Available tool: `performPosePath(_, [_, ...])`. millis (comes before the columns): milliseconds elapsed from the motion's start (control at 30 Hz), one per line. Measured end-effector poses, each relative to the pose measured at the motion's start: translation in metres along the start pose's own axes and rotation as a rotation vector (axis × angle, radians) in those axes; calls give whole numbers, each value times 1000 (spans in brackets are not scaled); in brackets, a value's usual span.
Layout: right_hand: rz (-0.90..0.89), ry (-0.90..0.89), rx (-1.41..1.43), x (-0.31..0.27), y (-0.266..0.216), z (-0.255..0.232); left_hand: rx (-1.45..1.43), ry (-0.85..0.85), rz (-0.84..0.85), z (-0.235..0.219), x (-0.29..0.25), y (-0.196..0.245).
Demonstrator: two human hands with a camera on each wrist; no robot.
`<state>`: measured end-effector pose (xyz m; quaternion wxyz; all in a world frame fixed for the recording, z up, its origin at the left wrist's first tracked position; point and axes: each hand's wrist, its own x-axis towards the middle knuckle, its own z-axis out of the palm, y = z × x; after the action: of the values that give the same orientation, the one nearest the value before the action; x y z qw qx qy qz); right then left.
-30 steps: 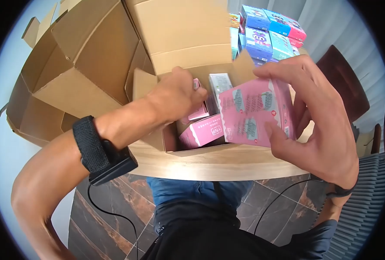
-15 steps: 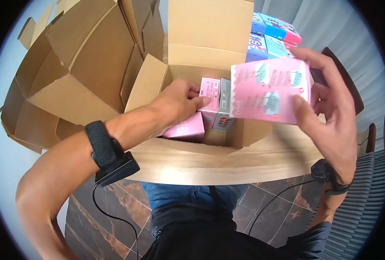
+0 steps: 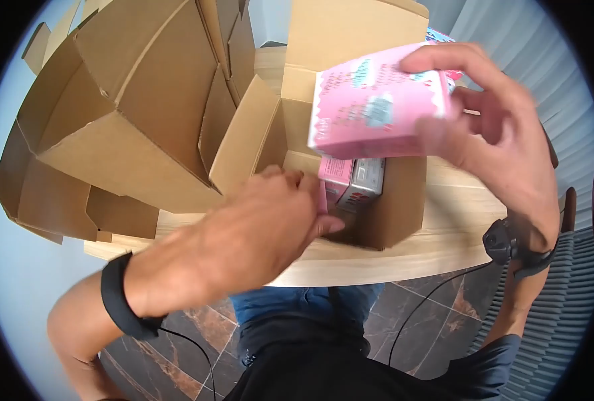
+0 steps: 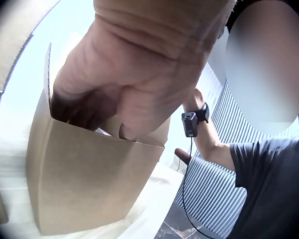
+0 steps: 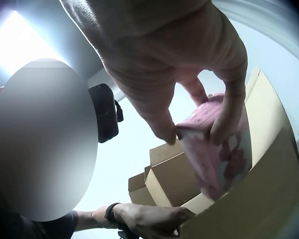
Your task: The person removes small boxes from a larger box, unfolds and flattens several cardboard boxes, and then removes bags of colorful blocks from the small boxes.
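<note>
My right hand [image 3: 491,113] grips a pink printed box [image 3: 377,100] by its right end, raised over an open cardboard carton [image 3: 404,207]. In the right wrist view, thumb and fingers pinch that pink box [image 5: 217,149] around its end. My left hand [image 3: 263,227] reaches over the carton's near left side, fingers down inside. A sliver of another pink box [image 3: 322,198] shows between its fingers and thumb; the hand hides the remainder. From the left wrist view, the left hand [image 4: 134,74] bends over the carton's edge. Beside it in the carton stand a pink box [image 3: 337,175] and a grey-white box [image 3: 367,179].
Larger empty cardboard cartons [image 3: 110,127] lie open at the left. Behind the raised box, more colourful boxes [image 3: 438,37] show partly at the back. The wooden table [image 3: 370,264] curves along its front edge. A cable [image 3: 410,317] hangs from my right wrist.
The right hand has raised the pink box and brought it leftward over the carton. My left hand has shifted to the carton's near left, over the pink box there. The carton appears farther right.
</note>
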<state>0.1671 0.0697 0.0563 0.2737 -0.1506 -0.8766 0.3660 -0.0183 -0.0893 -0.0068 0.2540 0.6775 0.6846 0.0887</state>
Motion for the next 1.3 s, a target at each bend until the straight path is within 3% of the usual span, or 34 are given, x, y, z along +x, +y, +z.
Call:
performPosePath(33, [2, 7, 2, 5, 1, 3, 70, 48, 83, 1, -7, 0])
performPosePath(133, [-40, -115, -122, 24, 1, 20, 8, -26, 47, -6, -10, -1])
performPosePath(200, [-39, -236, -253, 36, 5, 31, 46, 27, 115, -5, -9, -8])
performPosePath(233, [-196, -203, -399, 40, 15, 33, 76, 80, 183, -5, -8, -11])
performPosePath(267, [-190, -199, -401, 41, 16, 33, 77, 76, 188, -5, -9, -12])
performPosePath(333, [-321, -291, -668, 46, 1, 38, 262, 78, 183, -12, -12, -5])
performPosePath(367, [-204, -425, -696, 49, -13, 40, 266, 69, 195, -16, -12, -3])
performPosePath(400, [-194, -421, -697, 49, -7, 43, 294, 65, 172, -19, -13, -3])
performPosePath(467, [-608, -331, -780, 47, 19, 56, 323, 51, 160, -17, -14, -5])
performPosePath(533, [-583, -378, -902, 46, 42, 75, 232, 122, 257, -13, -13, -10])
performPosePath(567, [-689, -365, -916, 45, 55, 84, 238, 115, 266, -14, -14, -10])
performPosePath(600, [-798, -354, -929, 44, 59, 89, 273, 67, 146, -15, -15, -10])
performPosePath(633, [-796, -357, -929, 42, 62, 90, 302, 24, 21, -14, -18, -9])
performPosePath(700, [-607, -289, -731, 38, 60, 88, 258, 67, 45, -11, -25, -8])
performPosePath(733, [-610, -289, -731, 40, 55, 83, 220, 108, 72, -10, -29, -7])
performPosePath(800, [-397, -616, -696, 44, 45, 68, 242, 140, 132, -6, -37, -7])
performPosePath(867, [-496, -606, -800, 50, 47, 70, 265, 188, 192, 0, -43, -7])
performPosePath(933, [-494, -755, -825, 58, 47, 78, 378, 260, 277, 12, -46, -9])
performPosePath(1067, [-584, -680, -714, 63, 39, 79, 451, 269, 251, 14, -45, -2])
performPosePath(1133, [-411, -758, -987, 62, 29, 72, 107, 168, -34, -8, -42, 12])
performPosePath(1167, [-414, -765, -985, 57, 25, 70, 101, 167, -38, -9, -39, 9])
performPosePath(1233, [-206, -793, -577, 43, 21, 65, 164, 269, 144, -13, -34, -2])
performPosePath(1267, [-209, -799, -580, 33, 23, 68, 160, 274, 141, -18, -31, -5])
performPosePath(1300, [-346, -689, -589, 19, 29, 75, 230, 232, 147, -24, -29, -7])
